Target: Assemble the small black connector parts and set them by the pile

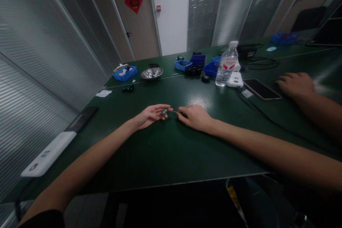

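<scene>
My left hand [149, 115] rests on the dark green table [165, 149], palm up, fingers pinched on a small green part [164, 112]. My right hand [195, 117] lies just to its right, fingers closed round a thin dark tool [181, 114] whose fine tip points at the green part. The two hands are a few centimetres apart at the table's middle.
Another person's hand [295, 83] lies flat at the right beside a phone [261, 89]. Behind stand a water bottle [226, 65], a white box [235, 79], blue bins [125, 73], a metal bowl [151, 73] and cables. A white device [49, 154] and a dark phone [81, 118] lie at the left edge.
</scene>
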A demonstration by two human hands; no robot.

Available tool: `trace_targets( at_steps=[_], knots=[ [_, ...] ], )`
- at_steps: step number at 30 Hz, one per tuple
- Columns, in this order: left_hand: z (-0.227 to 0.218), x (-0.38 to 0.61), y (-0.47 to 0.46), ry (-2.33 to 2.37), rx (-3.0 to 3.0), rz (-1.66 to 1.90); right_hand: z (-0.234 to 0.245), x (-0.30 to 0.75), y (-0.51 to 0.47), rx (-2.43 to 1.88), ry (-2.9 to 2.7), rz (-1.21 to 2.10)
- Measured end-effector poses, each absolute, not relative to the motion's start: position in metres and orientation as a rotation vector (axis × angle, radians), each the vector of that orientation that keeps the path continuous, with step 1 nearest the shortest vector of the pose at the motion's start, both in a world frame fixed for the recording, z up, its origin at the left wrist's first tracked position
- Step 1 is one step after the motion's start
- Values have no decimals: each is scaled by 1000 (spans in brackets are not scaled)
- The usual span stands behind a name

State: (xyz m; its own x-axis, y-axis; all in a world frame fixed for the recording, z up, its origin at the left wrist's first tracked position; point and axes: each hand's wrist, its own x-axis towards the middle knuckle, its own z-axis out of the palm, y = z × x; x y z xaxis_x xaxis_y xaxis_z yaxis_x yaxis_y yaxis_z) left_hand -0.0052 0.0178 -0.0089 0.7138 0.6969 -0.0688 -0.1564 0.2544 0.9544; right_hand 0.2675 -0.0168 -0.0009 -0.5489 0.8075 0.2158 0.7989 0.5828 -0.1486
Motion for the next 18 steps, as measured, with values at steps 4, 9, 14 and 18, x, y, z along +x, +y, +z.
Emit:
trace_targets(
  at_steps=[4, 9, 14, 18],
  knots=[
    [-6, -3, 15, 597, 1209, 621, -1, 268, -17, -1338, -2555, 60],
    [-9, 3, 11, 686, 1280, 697, 0, 267, -17, -1329, -2551, 64],
    [-11, 6, 9, 698, 1408, 691, 0, 267, -17, -1326, -2552, 54],
    [-8, 6, 6, 788, 1588, 631, 1, 267, -18, -1322, -2557, 65]
  ],
)
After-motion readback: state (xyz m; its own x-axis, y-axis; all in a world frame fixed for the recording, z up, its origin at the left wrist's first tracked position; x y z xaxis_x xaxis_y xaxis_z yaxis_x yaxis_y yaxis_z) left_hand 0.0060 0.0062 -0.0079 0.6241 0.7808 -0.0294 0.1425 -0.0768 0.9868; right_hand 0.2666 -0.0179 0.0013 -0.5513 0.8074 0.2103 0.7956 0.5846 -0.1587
